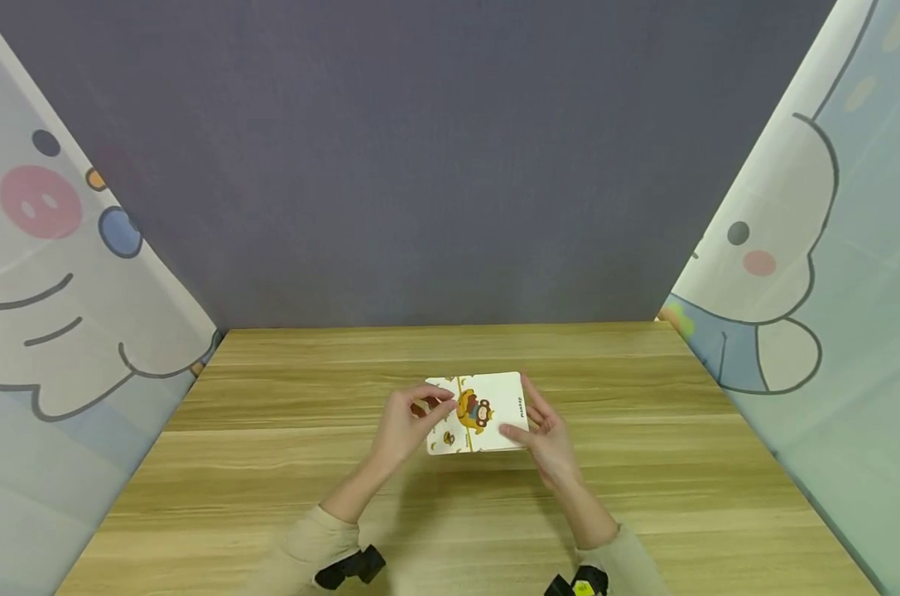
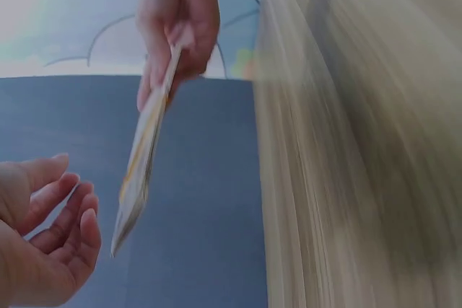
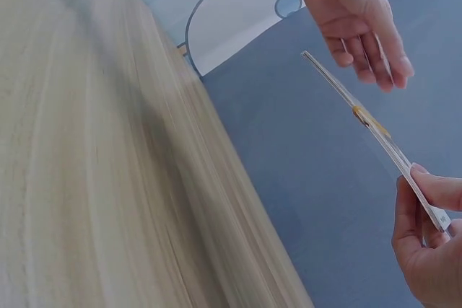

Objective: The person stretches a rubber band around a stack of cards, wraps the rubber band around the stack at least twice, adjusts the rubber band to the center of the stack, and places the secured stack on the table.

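A white picture booklet (image 1: 505,389) with rounded corners carries a cartoon monkey, banana drawings and the word "monkey" near one edge. My right hand (image 1: 554,443) pinches its right end, thumb on the front face and fingers behind. Seen edge-on in the right wrist view, the booklet (image 3: 336,84) has layered sides, and a yellow part stands slightly out from its face. My left hand (image 1: 405,422) is by the left end, fingers loosely bent. Both wrist views show a gap between that left hand (image 2: 54,239) and the booklet.
Below the hands lies a wood-grain table (image 1: 271,463). A dark grey panel (image 1: 442,165) rises along its far edge. Cartoon-printed curtains (image 1: 40,331) flank the left and right sides. Black straps (image 1: 350,568) sit on both wrists over beige sleeves.
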### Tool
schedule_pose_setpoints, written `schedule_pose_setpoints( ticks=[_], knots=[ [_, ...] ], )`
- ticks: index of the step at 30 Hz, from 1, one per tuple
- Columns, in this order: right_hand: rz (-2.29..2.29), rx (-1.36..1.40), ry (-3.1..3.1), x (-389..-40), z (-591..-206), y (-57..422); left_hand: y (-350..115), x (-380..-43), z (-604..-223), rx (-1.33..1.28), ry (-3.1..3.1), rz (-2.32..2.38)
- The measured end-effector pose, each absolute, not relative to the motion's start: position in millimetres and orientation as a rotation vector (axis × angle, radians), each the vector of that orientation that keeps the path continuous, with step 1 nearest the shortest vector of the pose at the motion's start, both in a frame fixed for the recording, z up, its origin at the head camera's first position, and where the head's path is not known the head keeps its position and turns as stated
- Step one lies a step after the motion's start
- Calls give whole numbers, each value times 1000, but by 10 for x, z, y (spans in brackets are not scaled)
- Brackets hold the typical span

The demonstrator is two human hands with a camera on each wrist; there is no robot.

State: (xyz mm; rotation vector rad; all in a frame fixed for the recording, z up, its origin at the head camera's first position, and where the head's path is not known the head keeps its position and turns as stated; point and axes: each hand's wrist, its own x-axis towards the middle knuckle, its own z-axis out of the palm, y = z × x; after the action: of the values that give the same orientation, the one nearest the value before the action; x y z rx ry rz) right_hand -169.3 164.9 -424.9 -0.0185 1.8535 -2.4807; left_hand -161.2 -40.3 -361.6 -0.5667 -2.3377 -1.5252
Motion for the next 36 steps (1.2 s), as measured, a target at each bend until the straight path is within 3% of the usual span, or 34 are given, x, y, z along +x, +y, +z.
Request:
schedule_pose_setpoints(
  ticks=[4,14,36],
  knots=[
    [-2499,-38,1819,-1682,-4252,1648,-497,-1851,-3776,-640,-2326,-1454],
    [-2529,-34,1765,-1660,-4254,1613,-556,-2098,-3752,-666,-2360,-1212],
    [-2491,-31,1803,-1629,-4174,1576,-480,-2186,-3856,-729,-2424,-1396]
  ],
)
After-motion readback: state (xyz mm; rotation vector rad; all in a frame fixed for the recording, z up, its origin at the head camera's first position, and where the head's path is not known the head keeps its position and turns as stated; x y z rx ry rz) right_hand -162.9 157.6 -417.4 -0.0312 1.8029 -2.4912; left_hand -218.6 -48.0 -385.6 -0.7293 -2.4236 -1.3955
